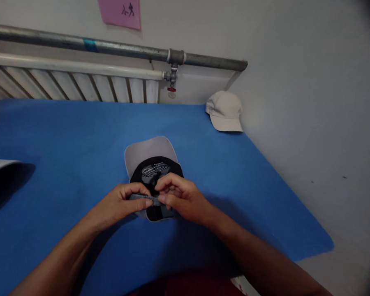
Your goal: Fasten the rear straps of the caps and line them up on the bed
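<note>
A grey cap (151, 152) lies upside down on the blue table, its brim pointing away from me and its black inner lining showing. My left hand (128, 201) pinches the strap at the cap's near edge between thumb and fingers. Close beside it, my right hand (180, 197) pinches the same strap from the right, with its index finger bent above the thumb. The fingertips of both hands almost meet over the strap, and they hide part of it.
A beige cap (224, 111) rests at the table's back right corner by the wall. At the left edge is a white object (1, 164) with a dark opening. Behind the blue table (80, 135) run a radiator (77, 84) and a metal pipe (126, 49) with a red-handled valve.
</note>
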Tool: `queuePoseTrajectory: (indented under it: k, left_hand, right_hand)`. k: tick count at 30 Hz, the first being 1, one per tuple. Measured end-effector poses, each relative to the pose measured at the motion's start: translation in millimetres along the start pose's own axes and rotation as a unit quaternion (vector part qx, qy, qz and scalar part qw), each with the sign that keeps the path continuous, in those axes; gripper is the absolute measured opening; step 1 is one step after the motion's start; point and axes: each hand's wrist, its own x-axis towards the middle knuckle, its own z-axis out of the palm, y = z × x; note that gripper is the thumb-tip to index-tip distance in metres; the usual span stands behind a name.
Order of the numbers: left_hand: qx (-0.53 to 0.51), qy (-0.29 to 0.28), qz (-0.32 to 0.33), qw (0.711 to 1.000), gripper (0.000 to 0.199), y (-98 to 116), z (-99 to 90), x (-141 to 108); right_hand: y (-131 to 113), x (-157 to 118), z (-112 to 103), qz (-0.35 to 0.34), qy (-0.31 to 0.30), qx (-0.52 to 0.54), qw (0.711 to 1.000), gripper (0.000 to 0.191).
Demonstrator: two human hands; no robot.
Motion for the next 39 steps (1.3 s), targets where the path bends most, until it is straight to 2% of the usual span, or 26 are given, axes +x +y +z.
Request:
queuePoseTrajectory:
  k: [2, 5, 9, 13, 21, 26, 31, 33, 36, 39]
  left_hand:
    - [-0.016, 0.01, 0.002, 1.0, 0.02, -1.1, -1.9, 0.0]
    - [-0.032, 0.011, -0.001, 0.999, 0.02, -2.2, -3.6, 0.1]
    - [-0.044, 0.006, -0.018, 0.999, 0.021, -1.6, -2.8, 0.5]
    - [-0.037, 0.004, -0.014, 0.999, 0.02, -0.6, -1.2, 0.9]
    - [-0.042, 0.006, -0.003, 0.999, 0.02, -4.2, -0.5, 2.5]
    - [-0.04, 0.045, 0.077, 0.995, 0.019, -9.3, 1.9, 3.0]
    - [0.014, 0.091, 0.149, 0.984, 0.008, -6.1, 1.3, -2.3]
    - [0.057, 0.093, 0.176, 0.978, 0.006, -2.8, -0.7, -4.1]
    - [0.121, 0.069, 0.175, 0.975, 0.008, 1.2, -3.0, -5.3]
    - [0.105, 0.058, 0.142, 0.982, 0.009, 2.4, -2.4, -4.9]
  right_hand:
    - [0.0, 0.9, -2.4, -0.068, 0.006, -0.073, 0.995, 0.021]
    - [2.0, 1.7, -1.9, -0.144, -0.024, -0.186, 0.972, 0.029]
    - [4.6, 0.9, 4.1, -0.153, -0.028, -0.26, 0.953, 0.019]
    - [6.3, -0.7, 7.4, -0.142, -0.02, -0.27, 0.952, 0.02]
    - [13.3, -0.6, 6.2, -0.165, -0.004, -0.27, 0.949, 0.016]
    - [12.6, -0.1, 6.7, -0.172, 0.026, -0.246, 0.953, 0.013]
    - [13.8, 0.0, 7.3, -0.185, 0.027, -0.269, 0.945, 0.014]
    - [14.8, 0.2, 6.9, -0.188, 0.033, -0.272, 0.943, 0.014]
    - [16.2, 0.5, 6.2, -0.195, 0.03, -0.274, 0.941, 0.014]
    - [16.6, 0.8, 6.1, -0.197, 0.021, -0.288, 0.937, 0.013]
